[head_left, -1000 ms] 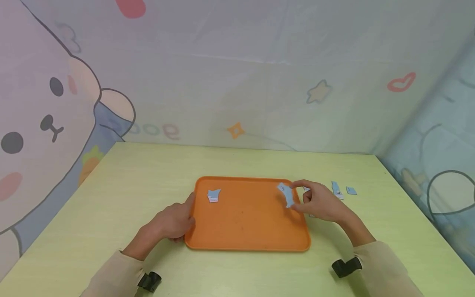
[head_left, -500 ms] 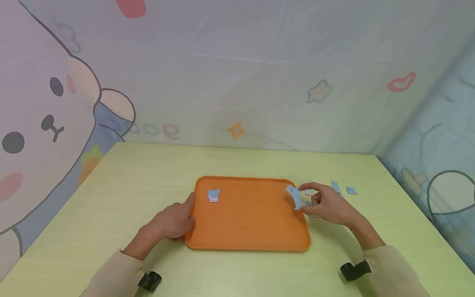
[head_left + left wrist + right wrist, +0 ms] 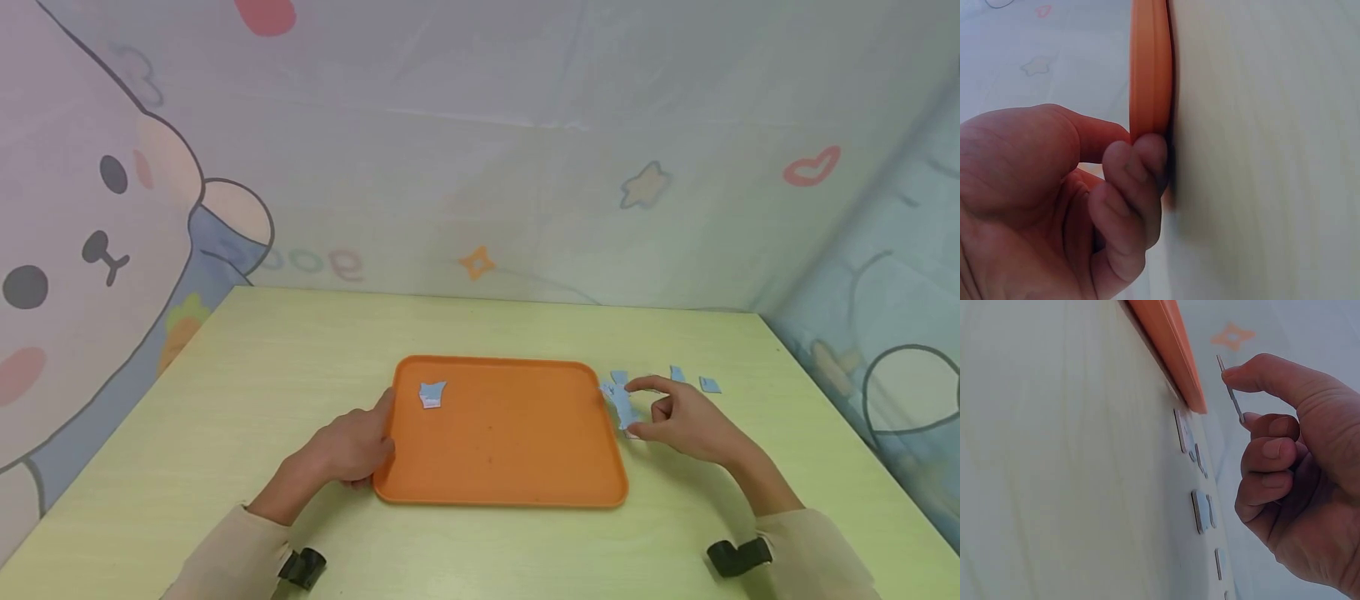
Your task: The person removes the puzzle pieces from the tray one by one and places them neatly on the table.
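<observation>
An orange tray (image 3: pixel 502 442) lies in the middle of the table. My left hand (image 3: pixel 351 446) grips its left rim; in the left wrist view the thumb and curled fingers (image 3: pixel 1130 172) meet at the tray's edge (image 3: pixel 1150 69). Just beyond the right rim, my right hand (image 3: pixel 686 423) pinches a flat light-blue puzzle piece (image 3: pixel 619 406) between thumb and index finger. Edge-on, that piece (image 3: pixel 1231 390) is off the table in the right wrist view, the other fingers curled in. Another puzzle piece (image 3: pixel 432 395), blue with a pale pink lower edge, rests at the tray's upper left.
Right of the tray, several more flat pieces lie on the pale table (image 3: pixel 525 550), among them a blue one (image 3: pixel 619 377), a small strip (image 3: pixel 677 373) and a squarish one (image 3: pixel 709 385). My right hand partly covers some. A printed cloth (image 3: pixel 480 167) hangs behind the table.
My right hand has carried the puzzle piece rightward, from above the tray to past its right rim. My left hand, the tray and the piece on it have stayed put.
</observation>
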`<state>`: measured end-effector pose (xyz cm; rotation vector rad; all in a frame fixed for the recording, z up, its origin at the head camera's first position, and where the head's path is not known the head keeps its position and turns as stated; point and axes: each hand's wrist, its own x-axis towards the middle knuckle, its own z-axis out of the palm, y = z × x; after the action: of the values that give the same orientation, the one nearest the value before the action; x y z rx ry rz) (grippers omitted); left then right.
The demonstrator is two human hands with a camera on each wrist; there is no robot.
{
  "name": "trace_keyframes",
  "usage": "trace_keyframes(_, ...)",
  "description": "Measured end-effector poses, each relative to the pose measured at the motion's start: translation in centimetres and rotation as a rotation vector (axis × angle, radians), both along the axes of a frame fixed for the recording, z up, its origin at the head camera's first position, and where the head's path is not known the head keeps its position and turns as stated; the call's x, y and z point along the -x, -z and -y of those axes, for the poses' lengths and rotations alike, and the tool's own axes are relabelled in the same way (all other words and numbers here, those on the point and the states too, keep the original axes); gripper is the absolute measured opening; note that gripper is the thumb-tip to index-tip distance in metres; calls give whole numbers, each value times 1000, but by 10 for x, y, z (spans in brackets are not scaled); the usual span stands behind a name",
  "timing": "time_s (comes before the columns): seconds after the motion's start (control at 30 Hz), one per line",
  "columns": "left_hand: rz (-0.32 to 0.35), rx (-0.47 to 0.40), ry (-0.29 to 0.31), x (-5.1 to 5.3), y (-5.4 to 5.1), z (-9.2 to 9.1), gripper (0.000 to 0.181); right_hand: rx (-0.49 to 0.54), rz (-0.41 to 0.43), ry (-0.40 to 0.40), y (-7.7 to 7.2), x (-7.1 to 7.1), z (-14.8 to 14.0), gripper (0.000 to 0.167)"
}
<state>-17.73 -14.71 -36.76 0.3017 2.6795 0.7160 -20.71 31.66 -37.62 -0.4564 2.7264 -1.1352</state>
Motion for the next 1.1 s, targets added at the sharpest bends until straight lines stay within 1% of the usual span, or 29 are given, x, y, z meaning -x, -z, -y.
trace_keyframes(0.27, 0, 9, -2, 0, 0, -1, 74, 28, 9, 28, 2, -4, -19, 59)
trace_keyframes(0.5, -4, 9, -2, 1, -1, -1, 75, 50, 28, 29, 3, -6, -30, 59)
trace_keyframes(0.87, -4, 8, 0, 0, 0, 0, 73, 22, 24, 63, 5, -8, -46, 57)
trace_keyframes(1.1, -2, 8, 2, -1, 0, 0, 73, 41, 42, 69, 4, -10, -59, 57)
